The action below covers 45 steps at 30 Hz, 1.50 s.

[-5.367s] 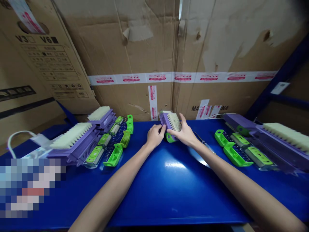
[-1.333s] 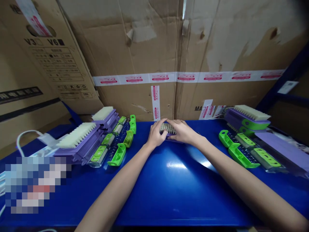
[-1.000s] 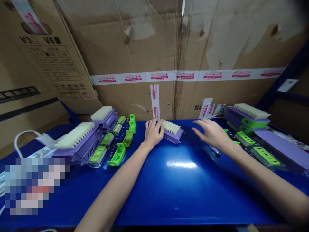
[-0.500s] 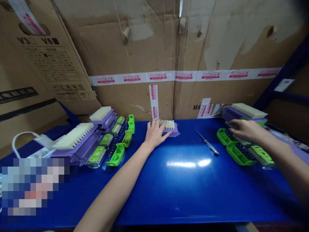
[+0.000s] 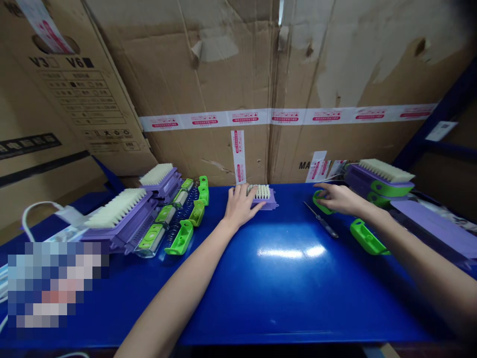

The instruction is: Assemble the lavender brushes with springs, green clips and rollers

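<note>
At the back middle of the table, my left hand (image 5: 239,205) lies over the left part of a purple brush piece with white bristles (image 5: 265,194), fingers curled over it and thumb along its front. Over to the right, my right hand (image 5: 341,199) holds a green plastic end piece (image 5: 323,205) between thumb and fingers; part of it is hidden. Just below that hand lies a screwdriver (image 5: 322,221) with a clear handle. Another green end piece (image 5: 367,238) rests on the table, partly behind my right forearm.
Purple brush heads (image 5: 115,211), clear-and-green pieces (image 5: 152,236), dark springs (image 5: 182,211) and green end pieces (image 5: 180,238) line the left. Another purple brush head (image 5: 383,171) stands at right. Cardboard (image 5: 208,84) walls the back of the blue table (image 5: 242,298).
My right hand has moved left from the parts at right, and the green end piece has come along with it. My left hand stays on the brush piece.
</note>
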### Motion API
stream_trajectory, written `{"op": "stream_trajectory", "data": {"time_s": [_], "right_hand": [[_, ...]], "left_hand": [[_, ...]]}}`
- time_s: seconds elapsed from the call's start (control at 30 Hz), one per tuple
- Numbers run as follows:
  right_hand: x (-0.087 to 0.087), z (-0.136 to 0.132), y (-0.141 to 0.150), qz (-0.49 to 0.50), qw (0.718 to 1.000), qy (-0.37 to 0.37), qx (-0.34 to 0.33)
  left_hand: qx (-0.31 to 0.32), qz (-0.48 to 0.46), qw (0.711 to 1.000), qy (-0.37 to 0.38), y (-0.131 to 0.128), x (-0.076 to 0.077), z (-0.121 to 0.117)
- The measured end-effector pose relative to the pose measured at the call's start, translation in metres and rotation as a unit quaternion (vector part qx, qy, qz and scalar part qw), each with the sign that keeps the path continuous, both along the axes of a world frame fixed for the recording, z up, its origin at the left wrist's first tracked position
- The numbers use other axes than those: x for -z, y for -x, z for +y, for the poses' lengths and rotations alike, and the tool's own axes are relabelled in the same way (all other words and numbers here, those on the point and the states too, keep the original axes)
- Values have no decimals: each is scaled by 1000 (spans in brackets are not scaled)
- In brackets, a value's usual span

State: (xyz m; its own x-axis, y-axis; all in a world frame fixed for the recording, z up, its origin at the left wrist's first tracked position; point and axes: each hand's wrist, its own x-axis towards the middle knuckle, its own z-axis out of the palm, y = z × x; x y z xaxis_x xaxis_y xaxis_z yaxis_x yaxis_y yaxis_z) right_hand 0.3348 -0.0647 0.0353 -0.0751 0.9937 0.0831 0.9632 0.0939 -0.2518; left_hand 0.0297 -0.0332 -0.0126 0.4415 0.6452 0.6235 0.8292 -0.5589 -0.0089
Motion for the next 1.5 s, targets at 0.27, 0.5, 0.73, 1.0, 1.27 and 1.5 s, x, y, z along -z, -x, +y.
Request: {"op": "stream_trajectory", "data": {"time_s": [0.27,0.5,0.73,1.0,1.27,1.5], "right_hand": [[4,17,29,-89,993,-61,55],[14,21,38,-91,991,-13,95],[5,13,57,0,986,-130,107],[2,9,67,100,971,-179,120],[0,10,67,215,935,-238,155],[10,25,66,401,863,-273,143]], "left_hand": [[-27,-28,999,-11,1,2,2],[-98,-79,992,4,-1,8,5],[-142,-114,983,-1,2,-1,0],[99,-45,994,11,-2,2,-13],[113,8,993,-32,-3,2,-2],[31,46,997,-61,-2,-6,-7]]}}
